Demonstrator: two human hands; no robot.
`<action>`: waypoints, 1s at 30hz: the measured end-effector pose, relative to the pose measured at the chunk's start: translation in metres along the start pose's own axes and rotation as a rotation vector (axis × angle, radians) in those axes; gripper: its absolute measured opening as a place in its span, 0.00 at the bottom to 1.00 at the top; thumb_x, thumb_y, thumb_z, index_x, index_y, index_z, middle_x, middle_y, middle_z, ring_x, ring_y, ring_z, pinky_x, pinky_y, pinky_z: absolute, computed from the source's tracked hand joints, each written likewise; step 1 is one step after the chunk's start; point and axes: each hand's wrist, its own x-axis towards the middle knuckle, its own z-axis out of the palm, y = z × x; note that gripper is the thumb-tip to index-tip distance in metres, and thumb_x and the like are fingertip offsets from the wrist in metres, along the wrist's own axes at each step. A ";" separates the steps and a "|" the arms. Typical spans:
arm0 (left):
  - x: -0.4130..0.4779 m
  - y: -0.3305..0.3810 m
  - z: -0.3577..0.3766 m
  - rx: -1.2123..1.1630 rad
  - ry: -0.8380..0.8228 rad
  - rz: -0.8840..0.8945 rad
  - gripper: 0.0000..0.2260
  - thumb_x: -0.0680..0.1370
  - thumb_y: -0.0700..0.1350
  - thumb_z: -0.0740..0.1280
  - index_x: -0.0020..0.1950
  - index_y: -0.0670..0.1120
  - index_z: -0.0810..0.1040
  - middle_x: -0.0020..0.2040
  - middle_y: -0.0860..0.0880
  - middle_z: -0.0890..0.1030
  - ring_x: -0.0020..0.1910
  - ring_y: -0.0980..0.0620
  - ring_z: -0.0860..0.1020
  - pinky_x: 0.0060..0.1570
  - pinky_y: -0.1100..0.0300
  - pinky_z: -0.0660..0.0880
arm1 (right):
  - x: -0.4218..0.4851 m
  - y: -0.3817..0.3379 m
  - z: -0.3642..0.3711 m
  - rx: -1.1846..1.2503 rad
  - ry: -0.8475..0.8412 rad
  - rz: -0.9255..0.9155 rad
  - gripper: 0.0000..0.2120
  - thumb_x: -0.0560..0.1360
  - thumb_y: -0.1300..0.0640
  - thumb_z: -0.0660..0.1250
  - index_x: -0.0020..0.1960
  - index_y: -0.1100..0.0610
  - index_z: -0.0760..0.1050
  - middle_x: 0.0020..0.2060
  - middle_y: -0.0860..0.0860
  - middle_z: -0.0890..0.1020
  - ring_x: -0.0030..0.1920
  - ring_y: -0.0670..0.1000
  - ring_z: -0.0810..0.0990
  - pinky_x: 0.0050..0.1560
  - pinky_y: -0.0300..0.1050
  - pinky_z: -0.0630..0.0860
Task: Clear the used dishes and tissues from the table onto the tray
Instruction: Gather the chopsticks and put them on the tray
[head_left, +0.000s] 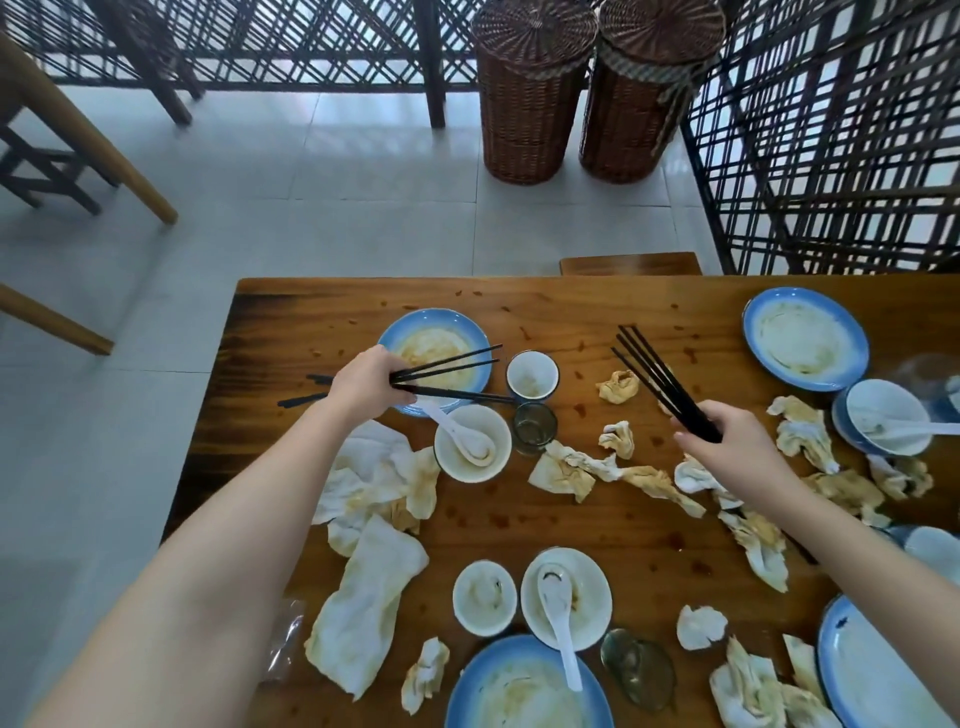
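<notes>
Desk (597, 322): a wooden top was seen strewn with used dishes and stained tissues; no tray was shown.
Baskets (530, 104): two lidded wicker ones were stood on the tiled floor beyond the far edge.
Plates (805, 338): blue-rimmed ones were laid at far left, far right, near centre and near right.
Tissues (369, 587): crumpled sheets were scattered from the near left across the middle to the right.
Bowls (472, 441): small white ones were placed by the plates, several with a white spoon (558, 618) inside.
Left hand (363, 384): closed around black chopsticks (447, 364), which were held over the far-left plate.
Right hand (727, 436): closed around a second chopstick bundle (660, 379), with the tips pointed far-left above the desk.
</notes>
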 end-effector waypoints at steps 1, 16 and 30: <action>-0.004 -0.002 -0.005 -0.008 0.014 -0.008 0.04 0.71 0.45 0.75 0.44 0.51 0.82 0.40 0.52 0.76 0.38 0.51 0.74 0.34 0.57 0.73 | -0.001 -0.002 0.000 0.001 0.002 -0.007 0.06 0.75 0.62 0.68 0.50 0.53 0.78 0.42 0.50 0.81 0.43 0.50 0.79 0.37 0.40 0.73; -0.109 -0.003 -0.053 -0.398 0.305 -0.186 0.09 0.80 0.47 0.64 0.43 0.48 0.80 0.34 0.52 0.80 0.30 0.56 0.73 0.29 0.63 0.67 | -0.039 -0.029 -0.002 -0.022 -0.051 -0.135 0.08 0.75 0.61 0.69 0.52 0.51 0.76 0.43 0.47 0.80 0.44 0.45 0.78 0.36 0.37 0.71; -0.173 0.149 0.000 -0.921 0.075 -0.081 0.13 0.76 0.47 0.71 0.58 0.46 0.76 0.36 0.48 0.72 0.24 0.55 0.69 0.25 0.64 0.68 | -0.134 0.041 -0.077 0.086 0.093 -0.104 0.02 0.74 0.61 0.70 0.45 0.56 0.77 0.39 0.55 0.80 0.41 0.56 0.79 0.35 0.43 0.69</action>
